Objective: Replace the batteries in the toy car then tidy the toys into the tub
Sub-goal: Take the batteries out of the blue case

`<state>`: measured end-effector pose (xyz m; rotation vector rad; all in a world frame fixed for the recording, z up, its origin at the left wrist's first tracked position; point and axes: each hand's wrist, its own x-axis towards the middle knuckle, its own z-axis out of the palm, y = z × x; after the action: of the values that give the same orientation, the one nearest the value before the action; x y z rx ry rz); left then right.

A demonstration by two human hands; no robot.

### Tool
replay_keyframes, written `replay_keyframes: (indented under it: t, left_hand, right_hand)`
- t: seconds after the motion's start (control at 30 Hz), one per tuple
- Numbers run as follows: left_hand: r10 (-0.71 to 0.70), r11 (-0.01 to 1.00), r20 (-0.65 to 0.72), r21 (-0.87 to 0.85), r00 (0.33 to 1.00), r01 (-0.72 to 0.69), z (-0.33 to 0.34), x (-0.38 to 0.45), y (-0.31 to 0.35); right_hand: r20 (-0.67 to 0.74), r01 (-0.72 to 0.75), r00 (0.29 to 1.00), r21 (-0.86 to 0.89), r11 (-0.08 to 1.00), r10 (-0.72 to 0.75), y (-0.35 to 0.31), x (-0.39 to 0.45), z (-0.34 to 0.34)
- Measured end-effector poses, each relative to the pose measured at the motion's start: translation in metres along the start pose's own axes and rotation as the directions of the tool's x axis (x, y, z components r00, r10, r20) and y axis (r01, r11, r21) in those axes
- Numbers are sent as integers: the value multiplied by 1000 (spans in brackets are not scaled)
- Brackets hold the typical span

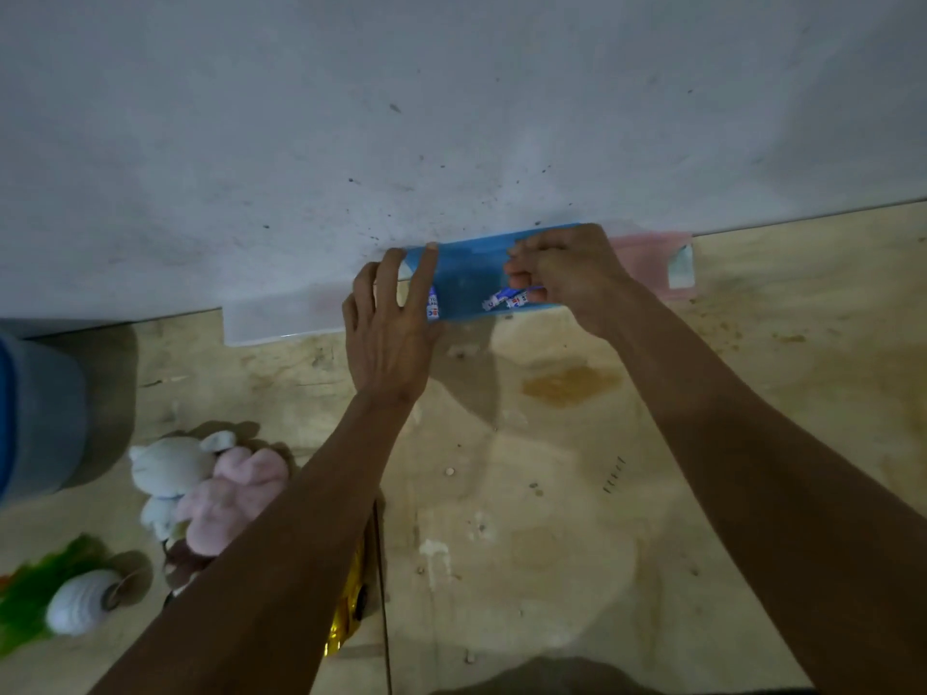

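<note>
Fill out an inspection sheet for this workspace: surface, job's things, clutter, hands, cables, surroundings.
Surface: stained wooden floor, specks of debris.
Job's things: blue box at the foot of the wall, with white-and-blue batteries in it; white plush toy and pink plush toy lying touching, at left; toy car not identifiable.
Clutter: green-and-white object at lower left; shiny gold item, mostly hidden under the left forearm.
Hands: left hand rests with straight fingers on the box's left end; right hand pinches batteries.
Cables: nothing seen.
Surroundings: grey scuffed wall; grey-blue container at left edge; dim light.
</note>
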<state>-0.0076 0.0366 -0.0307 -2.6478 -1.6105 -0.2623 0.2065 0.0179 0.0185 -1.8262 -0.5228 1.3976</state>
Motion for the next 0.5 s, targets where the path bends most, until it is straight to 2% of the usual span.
replay_keyframes:
  t: [0.07, 0.1, 0.17, 0.2, 0.27, 0.33, 0.5]
  left_hand:
    - [27, 999, -16, 22, 1000, -27, 2, 0, -3]
    - [38, 999, -32, 31, 999, -37, 3, 0, -4]
    - [52, 998, -53, 35, 997, -51, 5, -1, -6]
    - [57, 998, -54, 35, 997, -55, 5, -1, -7]
    - [66, 997, -52, 37, 996, -64, 6, 0, -8]
    - [71, 997, -38, 35, 997, -69, 6, 0, -9]
    - [65, 998, -21, 7, 998, -64, 7, 1, -10]
  right_hand:
    - [-20, 151, 987, -181, 972, -158, 12, 3, -4]
    - [-19, 261, 960, -315, 913, -280, 20, 3, -3]
    - [85, 446, 871, -549, 707, -484, 39, 5, 3]
    - [169, 503, 832, -628, 593, -528, 48, 7, 6]
    - [296, 541, 791, -746, 387, -535, 61, 10, 14]
    - [341, 532, 756, -818, 221, -558, 71, 13, 21]
    - [339, 462, 701, -886, 37, -627, 81, 17, 30]
